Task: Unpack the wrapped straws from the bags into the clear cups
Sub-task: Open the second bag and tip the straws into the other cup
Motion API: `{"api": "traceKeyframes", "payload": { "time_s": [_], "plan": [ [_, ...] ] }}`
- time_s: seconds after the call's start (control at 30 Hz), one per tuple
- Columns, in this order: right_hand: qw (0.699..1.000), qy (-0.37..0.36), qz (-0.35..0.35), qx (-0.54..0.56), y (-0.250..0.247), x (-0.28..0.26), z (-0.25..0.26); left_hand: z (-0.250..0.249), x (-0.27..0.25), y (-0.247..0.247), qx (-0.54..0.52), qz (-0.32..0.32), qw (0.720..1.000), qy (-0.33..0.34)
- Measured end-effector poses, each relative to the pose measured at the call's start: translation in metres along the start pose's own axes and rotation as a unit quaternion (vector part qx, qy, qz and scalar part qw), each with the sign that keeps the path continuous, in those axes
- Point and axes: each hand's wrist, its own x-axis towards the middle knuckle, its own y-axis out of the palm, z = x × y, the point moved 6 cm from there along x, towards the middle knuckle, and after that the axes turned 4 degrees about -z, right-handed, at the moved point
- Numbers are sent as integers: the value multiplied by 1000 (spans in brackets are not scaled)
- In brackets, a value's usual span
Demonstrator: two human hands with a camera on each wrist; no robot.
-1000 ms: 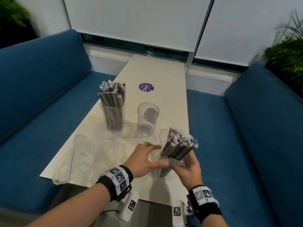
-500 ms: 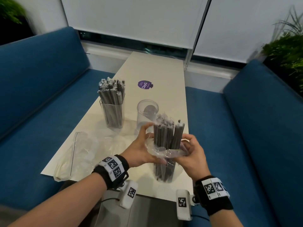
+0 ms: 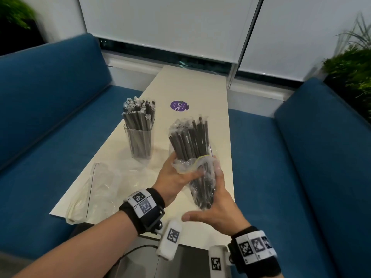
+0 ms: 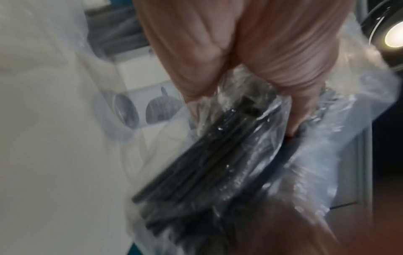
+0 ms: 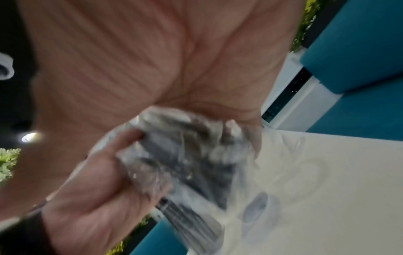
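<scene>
Both hands are up over the desk [image 3: 202, 87] at centre frame with the bundle of straws [image 3: 189, 141] half out of its bag [image 3: 202, 189]; left hand [image 3: 174, 179] has its grip curled round the bunched bag mouth; right hand [image 3: 216, 209] cups the bag's lower end, fingers wrapped behind it, thumb out; the full cup [image 3: 140, 143] sits upper left, and an empty bag [image 3: 94, 189] lies lower left.

A café booth: blue benches [image 3: 50, 117] flank the narrow worktop [image 3: 192, 87], its purple sticker [image 3: 178, 105] beside a cup of straws [image 3: 140, 137].
</scene>
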Motion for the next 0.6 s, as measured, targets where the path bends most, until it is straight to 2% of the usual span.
{"api": "traceKeyframes", "payload": {
  "time_s": [0.1, 0.2, 0.3, 0.37, 0.4, 0.43, 0.47, 0.5, 0.53, 0.57, 0.6],
  "plan": [
    [995, 11, -96, -1, -3, 9, -3, 6, -9, 18, 9, 12, 999, -29],
    [988, 58, -142, -34, -9, 13, -16, 7, -10, 25, 30, 39, 996, -69],
    [978, 63, -194, -35, -22, 12, -26, 2, -7, 23, 213, 102, 969, -66],
    [975, 97, -194, -54, -36, 12, -27, -16, -7, 15, 343, 79, 936, 15],
    [975, 109, -170, -87, -41, 13, -26, -30, -9, 13, 417, 59, 901, 107],
    [976, 116, -137, -124, -46, 15, -26, -42, -14, 15, 496, 58, 838, 222],
    [974, 122, -102, -160, -50, 16, -24, -46, -19, 20, 573, 77, 751, 319],
    [970, 129, -64, -194, -51, 19, -20, -42, -21, 27, 637, 117, 663, 375],
    [963, 132, -24, -232, -52, 22, -14, -32, -19, 30, 685, 155, 596, 389],
    [954, 127, 14, -270, -52, 25, -6, -21, -11, 30, 719, 180, 555, 378],
    [945, 115, 43, -303, -54, 30, 4, -16, -2, 31, 738, 187, 537, 362]
  ]
}}
